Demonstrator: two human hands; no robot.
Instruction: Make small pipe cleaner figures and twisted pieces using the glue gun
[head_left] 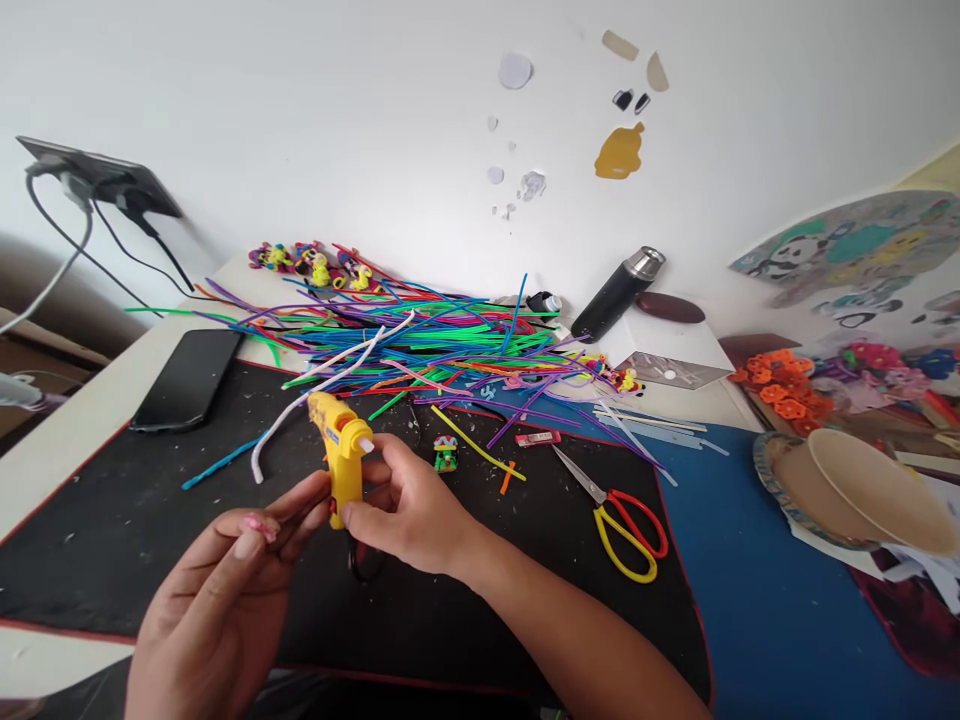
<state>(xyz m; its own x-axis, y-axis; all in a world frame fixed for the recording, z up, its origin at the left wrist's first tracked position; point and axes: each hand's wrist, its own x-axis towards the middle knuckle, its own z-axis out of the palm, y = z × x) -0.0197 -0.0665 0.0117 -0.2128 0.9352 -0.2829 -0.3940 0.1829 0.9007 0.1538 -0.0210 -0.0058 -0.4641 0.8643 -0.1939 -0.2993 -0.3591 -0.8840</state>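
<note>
My right hand (409, 510) is wrapped round the handle of a yellow glue gun (346, 455), which stands upright above the black mat with a white glue stick poking out of its back end. Between the thumb and fingers of my left hand (225, 590) is a small pink piece (260, 526), too small to make out fully. The left fingertips come close to the gun's handle; whether they touch it I cannot tell. Beyond my right hand, a small green figure (445, 455) lies on the mat, with an orange twisted piece (508, 478) to its right.
A heap of coloured pipe cleaners (420, 335) covers the back of the desk. Scissors (615, 520) with red and yellow handles lie at right, a phone (187, 380) at left. A black thermos (619, 292) leans near a white box (675, 350). Bowls (877, 490) stand far right.
</note>
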